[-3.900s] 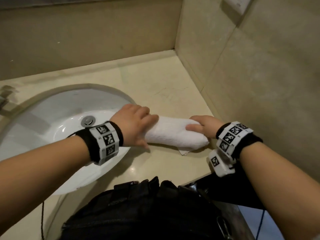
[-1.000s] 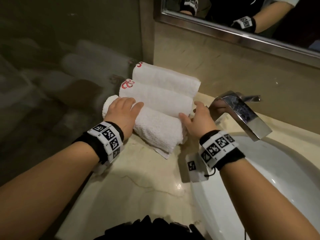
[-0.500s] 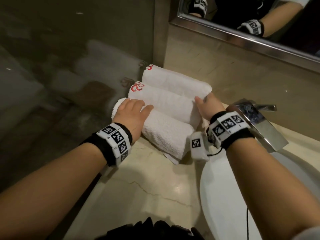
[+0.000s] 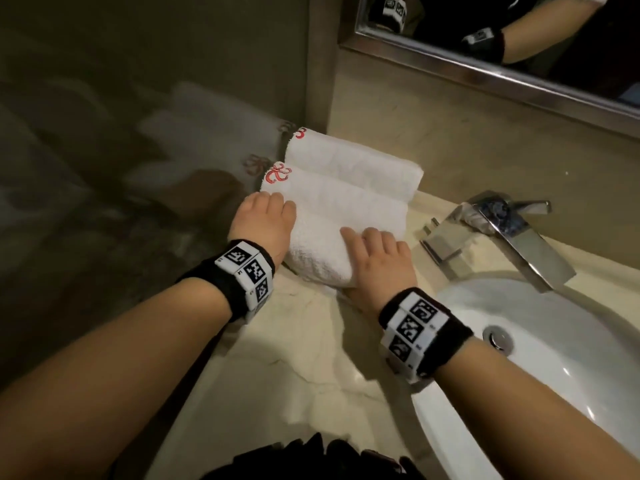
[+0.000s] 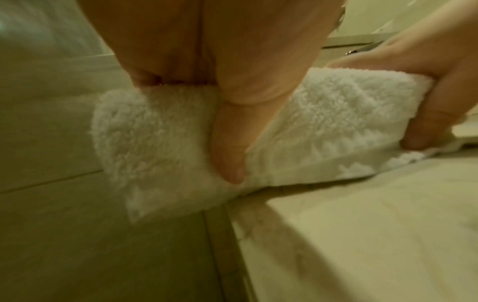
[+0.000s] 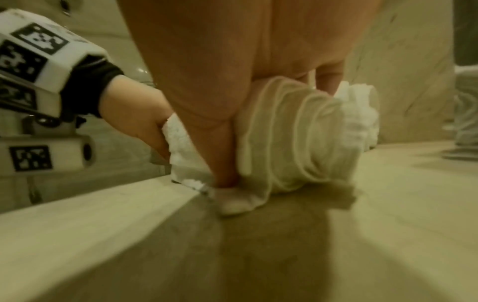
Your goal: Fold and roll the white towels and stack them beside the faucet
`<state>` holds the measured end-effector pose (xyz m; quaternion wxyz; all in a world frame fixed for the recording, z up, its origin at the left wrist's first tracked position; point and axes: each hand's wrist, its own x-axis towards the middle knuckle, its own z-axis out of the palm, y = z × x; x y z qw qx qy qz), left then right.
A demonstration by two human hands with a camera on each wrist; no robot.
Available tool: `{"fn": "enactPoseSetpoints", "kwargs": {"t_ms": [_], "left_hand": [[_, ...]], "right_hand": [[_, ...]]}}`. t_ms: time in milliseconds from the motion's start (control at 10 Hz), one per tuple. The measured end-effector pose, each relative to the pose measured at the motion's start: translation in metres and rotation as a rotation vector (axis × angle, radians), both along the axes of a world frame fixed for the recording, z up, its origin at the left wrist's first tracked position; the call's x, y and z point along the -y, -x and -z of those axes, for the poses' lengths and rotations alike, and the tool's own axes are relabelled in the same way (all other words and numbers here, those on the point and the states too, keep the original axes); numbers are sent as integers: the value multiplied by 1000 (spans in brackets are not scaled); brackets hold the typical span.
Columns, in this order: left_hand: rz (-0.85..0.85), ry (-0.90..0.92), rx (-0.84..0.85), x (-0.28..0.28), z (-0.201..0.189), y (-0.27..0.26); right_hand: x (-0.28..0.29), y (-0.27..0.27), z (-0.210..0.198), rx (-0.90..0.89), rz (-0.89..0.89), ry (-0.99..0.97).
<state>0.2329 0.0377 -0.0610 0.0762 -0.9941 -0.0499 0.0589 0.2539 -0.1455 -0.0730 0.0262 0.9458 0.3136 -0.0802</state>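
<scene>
Three rolled white towels lie side by side in the counter's back left corner, left of the chrome faucet (image 4: 502, 233). The far roll (image 4: 356, 161) and middle roll (image 4: 349, 199) carry red marks at their left ends. Both hands hold the nearest roll (image 4: 322, 251). My left hand (image 4: 265, 223) grips its left end, fingers over the top, thumb (image 5: 227, 143) pressed into the front. My right hand (image 4: 377, 258) grips its right end, with the thumb (image 6: 217, 147) beside the roll's spiral end (image 6: 300, 143). A loose towel edge (image 5: 362, 169) lies under the roll on the counter.
A white sink basin (image 4: 561, 382) sits at the right, under the faucet spout. The beige stone counter (image 4: 287, 368) runs toward me. A dark glossy wall (image 4: 104, 168) bounds the left, and a framed mirror (image 4: 485, 74) hangs above the back wall.
My right hand has come off the right end of the middle roll and now grips the nearest roll's right end. My left hand stays on the nearest roll's left end.
</scene>
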Motion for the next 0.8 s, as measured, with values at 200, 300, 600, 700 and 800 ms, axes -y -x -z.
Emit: {"fn": "enactPoseSetpoints", "kwargs": {"t_ms": [200, 300, 600, 700, 800], "left_hand": [[0, 26, 38, 0, 9, -34], [-3, 11, 28, -2, 12, -51], [24, -11, -42, -8, 7, -45], [14, -3, -93, -8, -6, -35], [-18, 43, -131, -6, -18, -24]], "right_hand": [[-4, -41, 13, 58, 40, -32], [-7, -58, 13, 25, 61, -43], [-2, -52, 4, -51, 41, -45], [5, -44, -18, -148, 79, -81], [23, -38, -38, -231, 171, -212]]}}
